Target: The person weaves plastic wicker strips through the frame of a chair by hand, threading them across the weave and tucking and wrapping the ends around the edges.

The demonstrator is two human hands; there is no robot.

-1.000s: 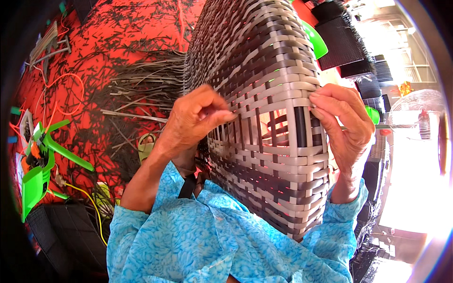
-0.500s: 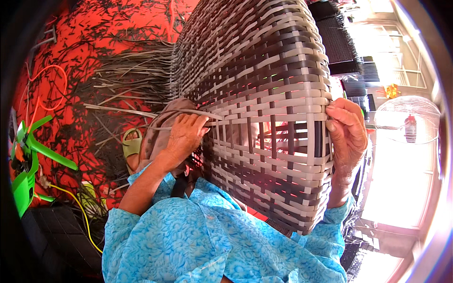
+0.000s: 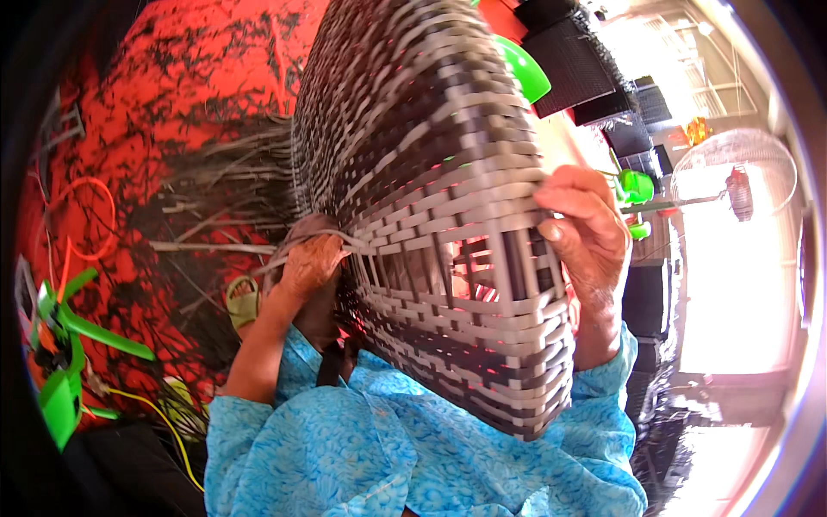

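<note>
A large woven wicker piece (image 3: 422, 198) of grey and dark-brown flat plastic strips stands tilted before me, with an open gap in the weave low on its near side. At its left, my left hand (image 3: 310, 265) is closed, pinching a grey plastic strip (image 3: 349, 239) that runs into the weave. My right hand (image 3: 590, 237) has its thumb and fingers bent together at the piece's right edge, beside the gap. Whether a strip lies between those fingertips is too blurred to tell. Loose strip ends (image 3: 228, 177) fan out leftward from the far side of the weave.
Strip scraps litter the red floor (image 3: 198, 60). Left stands a bright green object with splayed legs (image 3: 95, 327), near an orange cord (image 3: 108, 207) and a yellow cord (image 3: 172, 431). Dark woven pieces (image 3: 568, 65) and a round wire-caged fan (image 3: 736, 172) stand at the right.
The woven piece has swung leftward and turned, showing more of its right edge. My right hand has moved left with it; my left hand has shifted left and slightly nearer.
</note>
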